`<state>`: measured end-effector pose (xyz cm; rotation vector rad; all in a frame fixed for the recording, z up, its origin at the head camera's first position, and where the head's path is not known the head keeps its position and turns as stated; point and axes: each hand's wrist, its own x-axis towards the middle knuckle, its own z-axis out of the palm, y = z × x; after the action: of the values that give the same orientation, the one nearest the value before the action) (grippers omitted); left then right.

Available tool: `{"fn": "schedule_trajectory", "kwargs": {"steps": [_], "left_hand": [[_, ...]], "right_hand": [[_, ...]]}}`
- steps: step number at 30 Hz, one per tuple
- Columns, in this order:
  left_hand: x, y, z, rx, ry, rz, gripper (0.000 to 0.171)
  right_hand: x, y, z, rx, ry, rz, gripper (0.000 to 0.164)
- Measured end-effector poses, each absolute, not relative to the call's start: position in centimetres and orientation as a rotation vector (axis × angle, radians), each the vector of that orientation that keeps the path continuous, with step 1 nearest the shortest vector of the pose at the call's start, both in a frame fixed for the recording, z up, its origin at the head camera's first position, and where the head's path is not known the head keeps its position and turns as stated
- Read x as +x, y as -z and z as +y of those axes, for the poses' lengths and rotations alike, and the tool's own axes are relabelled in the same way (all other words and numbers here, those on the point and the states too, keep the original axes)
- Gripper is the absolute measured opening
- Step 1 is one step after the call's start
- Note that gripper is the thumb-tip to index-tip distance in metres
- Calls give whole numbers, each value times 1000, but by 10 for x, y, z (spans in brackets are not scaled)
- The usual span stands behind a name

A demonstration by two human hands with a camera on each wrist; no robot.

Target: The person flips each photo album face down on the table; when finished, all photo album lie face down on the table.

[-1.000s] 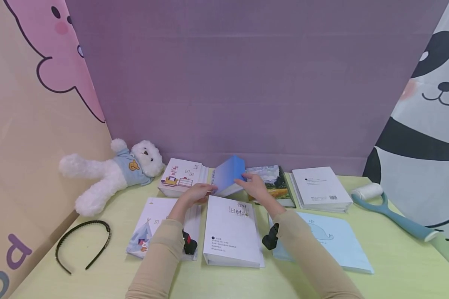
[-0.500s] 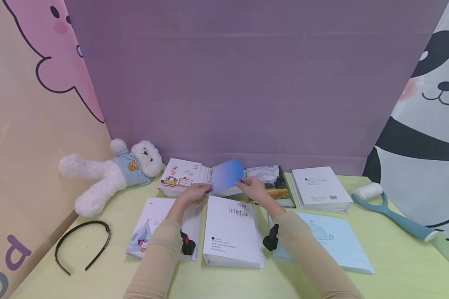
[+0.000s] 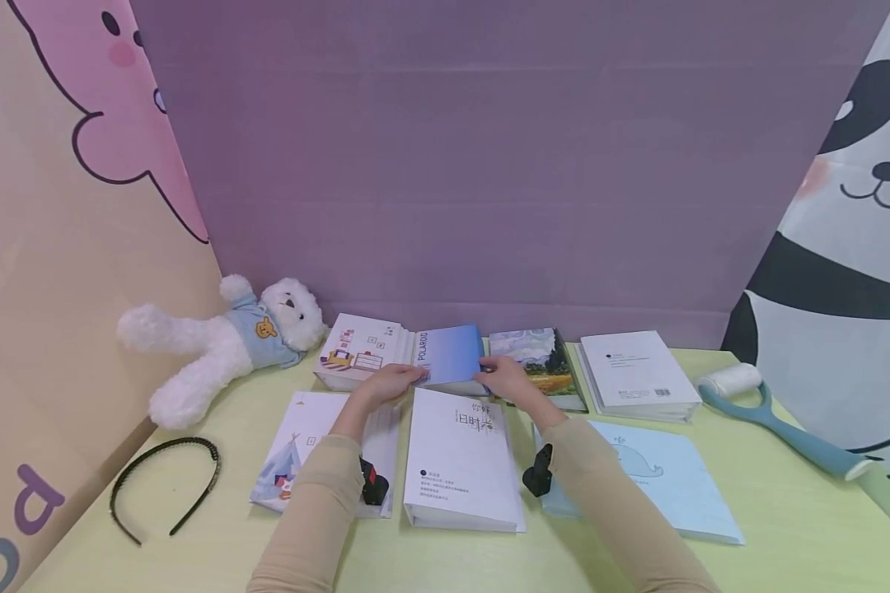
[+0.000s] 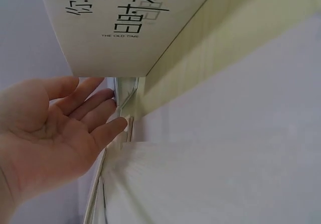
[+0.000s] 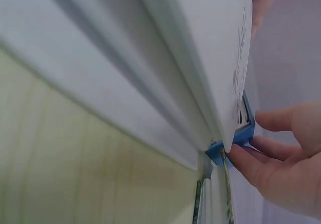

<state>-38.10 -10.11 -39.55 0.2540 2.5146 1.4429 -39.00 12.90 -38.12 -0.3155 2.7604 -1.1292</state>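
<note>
- Blue book (image 3: 451,352) marked POLAROID lies cover up in the back row on the counter (image 3: 371,568), between a white book with furniture drawings (image 3: 359,354) and a painted landscape book (image 3: 541,344).
- Left hand (image 3: 387,384) has its fingertips at the blue book's near left corner; from the left wrist, its palm shows with fingers loosely bent, but their tips are partly hidden, so I cannot tell whether they grip.
- Right hand (image 3: 510,379) holds the blue book's near right corner between thumb and fingers.
- White book with dark Chinese lettering (image 3: 460,461) lies in front, just below the blue book.
- Tent-patterned book (image 3: 285,445) lies to its left, partly under the left forearm; a pale blue whale book (image 3: 641,465) lies to its right, partly under the right forearm.
- White book with a barcode (image 3: 633,372) sits at the back right, near a lint roller (image 3: 804,436).
- Plush bear (image 3: 259,329) in a blue shirt lies at the back left; a black headband (image 3: 185,441) lies nearer the person.
</note>
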Motion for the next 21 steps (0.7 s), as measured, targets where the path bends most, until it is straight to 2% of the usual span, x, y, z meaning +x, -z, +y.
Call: {"fn": "schedule_trajectory", "kwargs": {"steps": [21], "left_hand": [[-387,403,-98,313,-1436,2543,41]], "right_hand": [[-395,388,129,-268,1157,2825,44]]}}
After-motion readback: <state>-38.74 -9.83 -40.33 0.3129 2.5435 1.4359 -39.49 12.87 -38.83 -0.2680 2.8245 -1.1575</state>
